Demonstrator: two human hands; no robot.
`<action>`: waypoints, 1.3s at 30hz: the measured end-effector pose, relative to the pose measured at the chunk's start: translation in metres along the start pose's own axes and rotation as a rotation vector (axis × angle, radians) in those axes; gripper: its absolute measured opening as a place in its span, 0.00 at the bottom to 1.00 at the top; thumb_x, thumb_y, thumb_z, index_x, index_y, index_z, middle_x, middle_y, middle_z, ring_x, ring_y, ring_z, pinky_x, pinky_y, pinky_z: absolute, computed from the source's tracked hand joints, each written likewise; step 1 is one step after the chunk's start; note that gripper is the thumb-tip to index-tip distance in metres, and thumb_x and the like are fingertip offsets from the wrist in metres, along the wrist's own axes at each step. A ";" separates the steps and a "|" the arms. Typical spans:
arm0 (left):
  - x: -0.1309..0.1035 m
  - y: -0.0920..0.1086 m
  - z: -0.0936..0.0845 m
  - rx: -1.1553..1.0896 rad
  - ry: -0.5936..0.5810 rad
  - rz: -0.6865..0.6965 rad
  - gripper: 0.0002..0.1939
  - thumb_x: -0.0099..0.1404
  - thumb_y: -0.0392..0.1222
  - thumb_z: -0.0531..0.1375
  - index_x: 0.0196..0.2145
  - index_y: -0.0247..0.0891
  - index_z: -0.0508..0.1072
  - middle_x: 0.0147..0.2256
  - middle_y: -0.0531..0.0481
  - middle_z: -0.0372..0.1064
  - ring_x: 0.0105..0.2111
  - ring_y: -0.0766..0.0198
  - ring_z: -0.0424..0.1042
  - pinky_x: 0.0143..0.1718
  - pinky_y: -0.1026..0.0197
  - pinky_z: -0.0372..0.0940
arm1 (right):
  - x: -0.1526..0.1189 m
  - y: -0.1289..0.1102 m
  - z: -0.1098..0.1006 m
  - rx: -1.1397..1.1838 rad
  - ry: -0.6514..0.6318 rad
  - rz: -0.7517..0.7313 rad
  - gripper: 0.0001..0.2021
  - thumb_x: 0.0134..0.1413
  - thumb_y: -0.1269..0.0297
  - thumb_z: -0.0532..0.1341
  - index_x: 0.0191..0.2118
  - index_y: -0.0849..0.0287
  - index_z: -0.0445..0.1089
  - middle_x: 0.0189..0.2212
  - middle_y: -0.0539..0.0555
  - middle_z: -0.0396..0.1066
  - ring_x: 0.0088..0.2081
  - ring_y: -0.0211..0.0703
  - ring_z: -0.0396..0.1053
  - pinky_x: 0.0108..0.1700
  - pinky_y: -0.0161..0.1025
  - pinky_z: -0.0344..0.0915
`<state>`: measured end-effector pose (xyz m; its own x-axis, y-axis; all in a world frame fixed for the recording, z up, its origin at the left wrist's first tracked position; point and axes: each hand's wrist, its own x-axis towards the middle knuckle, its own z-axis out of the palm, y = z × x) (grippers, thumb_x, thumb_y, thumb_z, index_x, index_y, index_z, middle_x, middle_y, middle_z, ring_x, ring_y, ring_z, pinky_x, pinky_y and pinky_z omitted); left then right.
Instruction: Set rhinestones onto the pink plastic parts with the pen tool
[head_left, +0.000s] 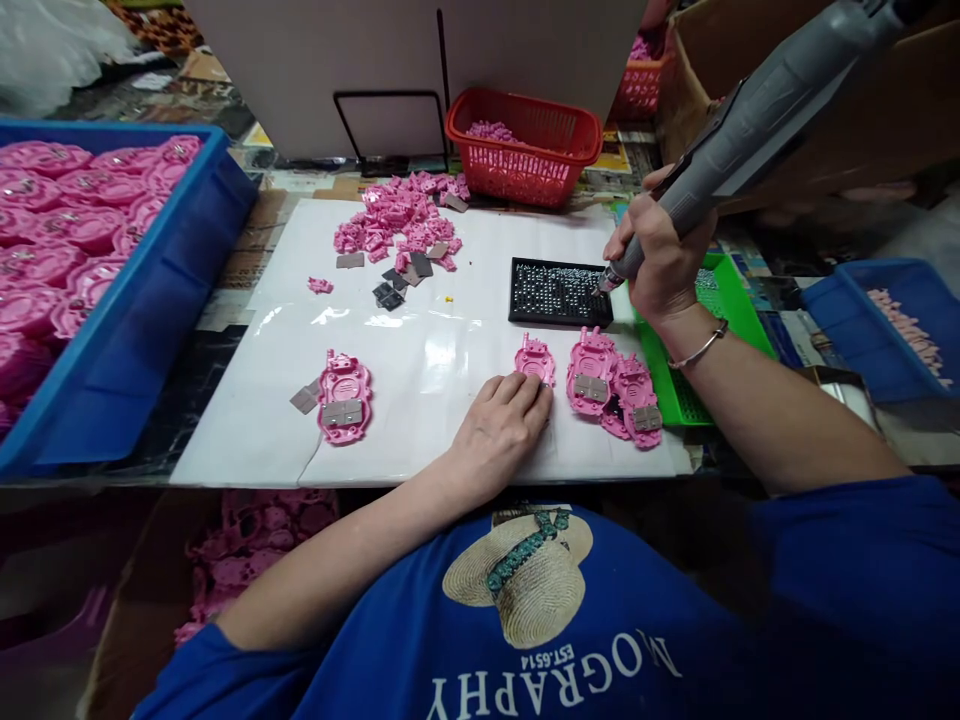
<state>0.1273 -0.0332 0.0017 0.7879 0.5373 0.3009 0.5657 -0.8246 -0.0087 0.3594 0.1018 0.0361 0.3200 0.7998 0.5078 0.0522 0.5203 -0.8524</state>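
Note:
My right hand [664,250] is wrapped round a grey electric screwdriver [750,125]. Its bit points down at the right side of a black tray [559,318] filled with rows of small screws; I cannot tell whether a screw is on the tip. On the white work surface, my left hand [506,425] holds a pink plastic casing [534,358] with its fingers close together, covering the lower part. Just right of it lie several pink casings [592,372] with grey metal plates on them. Another pink casing [345,385] with a plate sits further left, beside a loose metal plate [306,397].
Small pink parts [397,215] are heaped at the back, near dark plates [388,295]. Behind stands a red basket [525,180]. A blue crate [172,250] of pink casings is at left; a green tray [739,300] and blue bin [862,310] are at right.

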 end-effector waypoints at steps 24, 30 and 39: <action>0.002 0.000 0.002 -0.094 -0.061 -0.025 0.16 0.75 0.35 0.49 0.55 0.29 0.69 0.52 0.36 0.70 0.48 0.54 0.68 0.45 0.53 0.67 | -0.057 -0.045 0.056 0.077 -0.286 0.073 0.23 0.48 0.40 0.68 0.43 0.44 0.62 0.21 0.43 0.62 0.20 0.42 0.62 0.26 0.44 0.63; 0.001 0.000 0.001 -0.090 -0.056 -0.018 0.17 0.75 0.34 0.49 0.56 0.28 0.69 0.54 0.36 0.69 0.49 0.52 0.67 0.46 0.53 0.67 | -0.057 -0.041 0.056 0.103 -0.290 0.053 0.24 0.48 0.40 0.68 0.43 0.45 0.61 0.21 0.43 0.63 0.19 0.41 0.62 0.26 0.44 0.65; 0.001 0.000 0.003 -0.085 -0.023 -0.013 0.17 0.74 0.35 0.51 0.56 0.27 0.69 0.53 0.36 0.70 0.49 0.51 0.68 0.47 0.52 0.67 | -0.055 -0.038 0.055 0.095 -0.296 0.002 0.23 0.47 0.39 0.68 0.42 0.45 0.63 0.20 0.44 0.63 0.17 0.42 0.63 0.20 0.44 0.61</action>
<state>0.1288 -0.0320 -0.0013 0.7864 0.5516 0.2781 0.5542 -0.8288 0.0769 0.2878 0.0548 0.0477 0.0299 0.8462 0.5320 -0.0412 0.5329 -0.8452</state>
